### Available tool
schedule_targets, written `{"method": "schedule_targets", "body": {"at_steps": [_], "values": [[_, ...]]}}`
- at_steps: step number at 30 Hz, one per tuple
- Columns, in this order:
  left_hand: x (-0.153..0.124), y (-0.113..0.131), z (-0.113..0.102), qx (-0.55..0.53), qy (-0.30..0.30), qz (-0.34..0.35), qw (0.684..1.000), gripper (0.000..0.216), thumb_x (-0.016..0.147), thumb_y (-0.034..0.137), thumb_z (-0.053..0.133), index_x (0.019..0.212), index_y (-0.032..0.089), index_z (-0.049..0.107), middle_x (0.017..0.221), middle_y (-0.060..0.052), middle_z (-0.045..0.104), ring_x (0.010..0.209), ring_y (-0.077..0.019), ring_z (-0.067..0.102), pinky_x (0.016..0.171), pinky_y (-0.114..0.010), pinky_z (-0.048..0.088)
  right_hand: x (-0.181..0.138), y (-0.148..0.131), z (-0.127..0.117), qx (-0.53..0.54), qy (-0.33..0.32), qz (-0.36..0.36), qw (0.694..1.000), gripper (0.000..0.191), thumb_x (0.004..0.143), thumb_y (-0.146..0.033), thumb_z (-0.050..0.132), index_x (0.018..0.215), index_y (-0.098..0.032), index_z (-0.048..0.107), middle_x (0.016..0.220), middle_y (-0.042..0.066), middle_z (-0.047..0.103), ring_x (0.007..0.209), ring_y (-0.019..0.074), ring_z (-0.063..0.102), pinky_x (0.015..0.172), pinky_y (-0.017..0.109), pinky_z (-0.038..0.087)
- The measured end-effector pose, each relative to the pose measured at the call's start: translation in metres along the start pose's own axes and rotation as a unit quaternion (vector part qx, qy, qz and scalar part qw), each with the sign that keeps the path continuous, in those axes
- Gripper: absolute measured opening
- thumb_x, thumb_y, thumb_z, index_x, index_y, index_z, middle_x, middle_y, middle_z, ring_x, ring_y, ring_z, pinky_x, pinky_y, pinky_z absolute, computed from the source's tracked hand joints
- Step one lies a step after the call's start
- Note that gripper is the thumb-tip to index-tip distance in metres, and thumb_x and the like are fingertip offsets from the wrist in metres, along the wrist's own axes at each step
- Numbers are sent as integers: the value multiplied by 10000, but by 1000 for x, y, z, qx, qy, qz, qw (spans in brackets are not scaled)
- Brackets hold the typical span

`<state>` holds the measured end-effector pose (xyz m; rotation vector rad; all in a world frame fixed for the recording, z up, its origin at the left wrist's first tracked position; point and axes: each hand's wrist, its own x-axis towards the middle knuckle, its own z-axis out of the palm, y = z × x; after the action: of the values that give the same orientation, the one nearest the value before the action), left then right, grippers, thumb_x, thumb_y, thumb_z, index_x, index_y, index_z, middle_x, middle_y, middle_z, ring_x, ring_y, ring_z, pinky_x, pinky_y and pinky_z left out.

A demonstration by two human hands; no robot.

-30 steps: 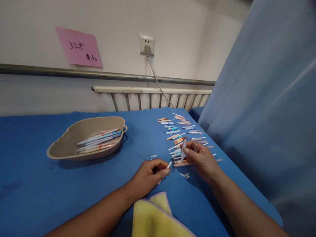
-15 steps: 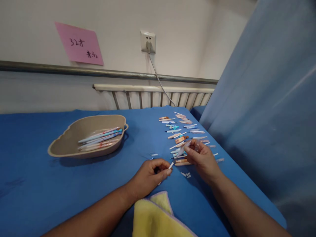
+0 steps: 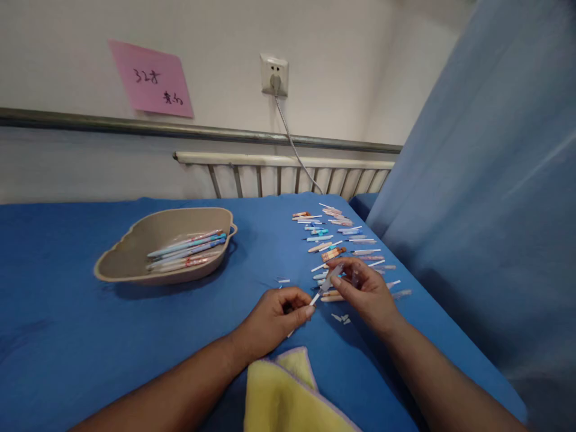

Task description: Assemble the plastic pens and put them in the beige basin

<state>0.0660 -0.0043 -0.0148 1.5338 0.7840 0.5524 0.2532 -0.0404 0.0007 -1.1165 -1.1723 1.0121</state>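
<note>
My left hand (image 3: 281,315) pinches a thin white pen refill (image 3: 315,298) between thumb and forefinger, its dark tip pointing up and right. In my right hand (image 3: 366,294) is a translucent pen barrel section (image 3: 332,278), slanted in line with the refill. Its lower end meets the refill's tip; how far one goes into the other I cannot tell. Another clear piece shows between the right hand's fingers, too blurred to name. Beyond and partly under this hand lie rows of pen parts (image 3: 318,239): coloured barrels, orange pieces and white refills. A few small white bits (image 3: 341,318) lie just below.
A beige basin (image 3: 108,277) at left holds several assembled pens (image 3: 186,252). A yellow cloth (image 3: 288,390) lies in front of me. Small scraps (image 3: 283,281) rest beyond my left hand. A blue curtain (image 3: 486,180) hangs at right; a white rail (image 3: 270,160) runs behind the table.
The translucent barrel section in my right hand has come down slightly towards the refill's tip. My left hand keeps its hold. The whole view has shifted a little.
</note>
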Motion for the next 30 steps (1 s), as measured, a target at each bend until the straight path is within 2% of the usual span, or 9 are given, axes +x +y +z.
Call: {"method": "schedule_targets", "body": {"at_steps": [6, 10, 12, 15, 17, 21, 23, 26, 30], "values": [[1, -2, 0, -21, 5, -10, 1000, 255, 743, 383, 645, 735, 128, 630, 563, 41, 549, 432, -44, 385, 416, -165, 288, -3, 9, 2, -21, -71, 10, 997, 190, 734, -331, 669, 859, -203, 605, 730, -15, 574, 599, 106, 486, 569, 234, 394], [1, 0, 1, -78, 35, -3, 996, 282, 700, 358, 689, 871, 143, 629, 616, 18, 622, 527, -84, 514, 505, -184, 386, -3, 11, 2, -32, -86, 19, 996, 185, 730, -336, 673, 839, -199, 612, 744, -10, 582, 621, 114, 487, 591, 245, 382], [1, 2, 2, -93, 22, -13, 995, 296, 692, 358, 694, 886, 141, 637, 628, 9, 637, 555, -96, 540, 542, -200, 412, -3, 10, 3, -43, -89, 19, 995, 183, 724, -340, 677, 817, -195, 618, 741, -9, 580, 626, 116, 482, 595, 248, 376], [0, 4, 2, -89, -16, -30, 995, 270, 695, 373, 689, 808, 130, 655, 622, 0, 640, 550, -96, 541, 550, -206, 413, -4, 7, 6, -48, -90, 23, 995, 184, 708, -337, 688, 786, -186, 618, 729, -6, 575, 621, 116, 473, 590, 250, 366], [-1, 5, 2, -91, -21, -30, 995, 273, 695, 385, 692, 778, 129, 643, 619, -2, 639, 541, -93, 538, 534, -200, 403, -5, 5, 8, -58, -85, 20, 995, 183, 713, -339, 680, 782, -183, 617, 738, -2, 586, 630, 119, 479, 595, 251, 366], [0, 8, 1, -139, 42, -10, 989, 307, 688, 410, 700, 781, 133, 605, 610, 5, 620, 495, -76, 505, 491, -183, 389, -11, 8, 14, -109, -77, 29, 991, 185, 749, -360, 645, 749, -178, 608, 695, -3, 597, 651, 131, 501, 620, 262, 373], [1, 9, 1, -166, 86, 2, 982, 317, 695, 417, 693, 797, 135, 589, 625, 2, 622, 478, -73, 497, 489, -188, 404, -15, 13, 20, -119, -109, 51, 985, 182, 738, -348, 657, 715, -173, 611, 664, -3, 598, 637, 133, 504, 621, 267, 376], [1, 10, 1, -177, 130, 20, 975, 302, 710, 408, 681, 798, 142, 567, 659, -6, 632, 478, -76, 506, 491, -197, 418, -21, 19, 32, -52, -161, 84, 982, 173, 720, -330, 671, 715, -173, 597, 688, -1, 615, 646, 140, 540, 637, 275, 397], [0, 9, 2, -179, 131, 33, 975, 265, 726, 373, 675, 812, 146, 566, 669, -14, 643, 511, -86, 524, 526, -209, 435, -22, 20, 40, 22, -171, 103, 980, 229, 730, -362, 647, 649, -178, 539, 629, -17, 583, 593, 125, 536, 608, 264, 400]]}}
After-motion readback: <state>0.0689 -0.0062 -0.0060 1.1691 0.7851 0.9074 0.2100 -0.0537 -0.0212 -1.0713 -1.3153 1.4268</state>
